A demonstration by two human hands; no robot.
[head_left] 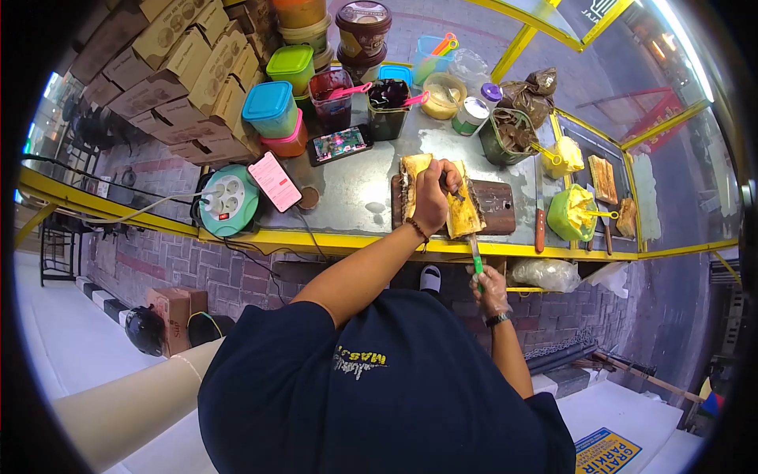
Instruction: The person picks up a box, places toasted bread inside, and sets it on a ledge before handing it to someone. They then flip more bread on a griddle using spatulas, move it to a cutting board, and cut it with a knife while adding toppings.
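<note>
My left hand, with a bracelet at the wrist, is closed above the dark wooden board; what its fingers grip cannot be made out. One long piece of filled bread lies just left of it, partly covered by the hand. Another piece with a yellow top is on its right. My right hand, in a clear glove, holds the green handle of a knife. The blade points up to the near end of the right bread piece.
Tubs, a dark sauce container and two phones stand left and behind. To the right are a brown spread tub, a red-handled knife, a yellow spread tub and toasted bread.
</note>
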